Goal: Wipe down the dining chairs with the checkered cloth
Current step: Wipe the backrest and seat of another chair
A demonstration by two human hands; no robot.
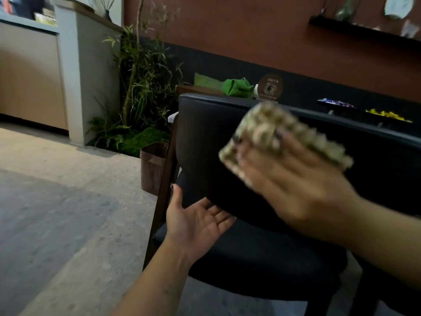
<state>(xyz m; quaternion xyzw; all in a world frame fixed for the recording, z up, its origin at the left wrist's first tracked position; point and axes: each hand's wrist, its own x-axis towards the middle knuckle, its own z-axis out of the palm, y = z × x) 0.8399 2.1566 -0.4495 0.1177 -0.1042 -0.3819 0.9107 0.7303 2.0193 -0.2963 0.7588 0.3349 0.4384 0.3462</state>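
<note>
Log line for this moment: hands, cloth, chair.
right hand: presses checkered cloth flat on black chair backrest | left hand: open, palm up at backrest's lower edge | phase: wiping backrest

A rust-brown wall [239,33] above dark panelling, a speckled grey floor [57,201], and bamboo plants [141,71] in the corner.

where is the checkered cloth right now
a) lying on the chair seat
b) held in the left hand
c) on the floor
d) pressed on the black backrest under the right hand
d: the right hand presses the cloth flat against the backrest, while the left hand is open and holds nothing.
</note>
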